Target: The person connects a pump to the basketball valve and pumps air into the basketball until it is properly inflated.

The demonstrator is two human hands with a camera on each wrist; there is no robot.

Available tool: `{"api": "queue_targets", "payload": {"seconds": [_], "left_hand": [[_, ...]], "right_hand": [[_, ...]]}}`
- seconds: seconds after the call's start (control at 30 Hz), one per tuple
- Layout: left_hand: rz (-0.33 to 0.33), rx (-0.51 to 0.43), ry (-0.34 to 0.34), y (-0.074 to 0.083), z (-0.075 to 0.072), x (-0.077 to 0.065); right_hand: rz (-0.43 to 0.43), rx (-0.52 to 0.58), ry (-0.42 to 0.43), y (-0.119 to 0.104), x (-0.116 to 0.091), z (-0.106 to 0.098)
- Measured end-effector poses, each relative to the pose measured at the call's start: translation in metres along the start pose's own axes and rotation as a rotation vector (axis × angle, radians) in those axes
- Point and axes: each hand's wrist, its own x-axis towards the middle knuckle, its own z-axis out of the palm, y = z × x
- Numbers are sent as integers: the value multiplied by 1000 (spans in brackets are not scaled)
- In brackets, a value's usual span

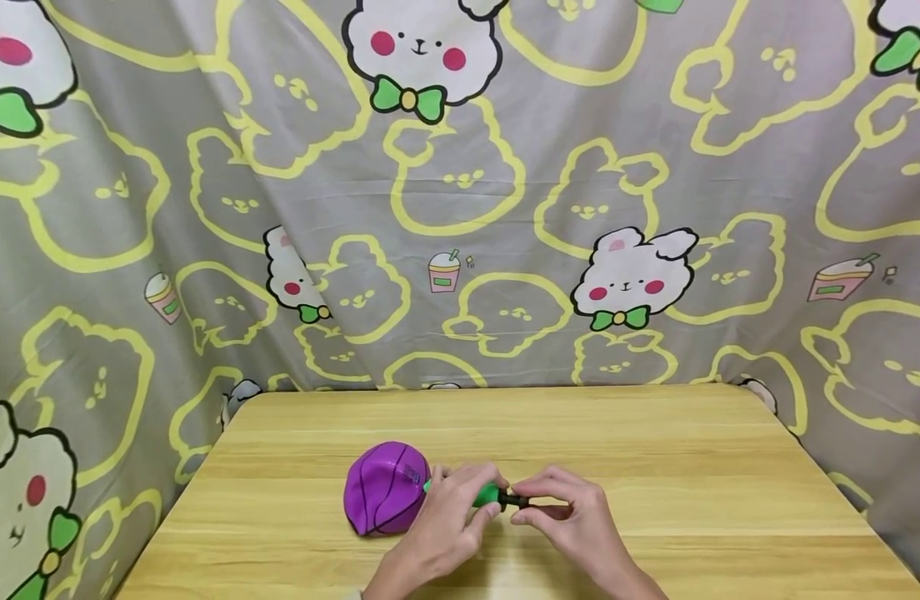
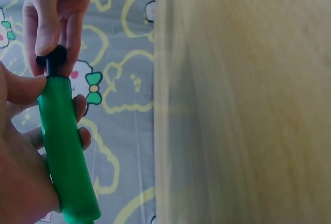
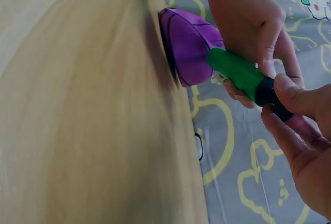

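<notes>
A partly deflated purple ball (image 1: 385, 490) with black lines sits on the table, its skin dented and creased. Pointing away from it to the right is a green hand pump (image 2: 66, 151), its far end at the ball. My left hand (image 1: 447, 521) wraps its fingers and thumb round the green barrel. With thumb and fingertips, my right hand (image 1: 572, 521) pinches the pump's black handle (image 2: 54, 56). A short black rod shows between handle and barrel in the left wrist view. The joint between pump and ball is mostly hidden behind the left hand in the head view.
The light wooden table (image 1: 692, 467) spreads out around both hands. A grey curtain (image 1: 460, 192) with rabbit and yellow outline prints hangs behind it and along both sides.
</notes>
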Motion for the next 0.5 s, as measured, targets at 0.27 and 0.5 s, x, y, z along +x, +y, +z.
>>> {"api": "queue_targets", "payload": {"seconds": [0.27, 0.5], "left_hand": [[15, 13, -15, -1, -3, 1], [-6, 16, -12, -3, -8, -1]], "right_hand": [[121, -67, -80, -16, 3, -9], [181, -88, -94, -32, 1, -32]]}}
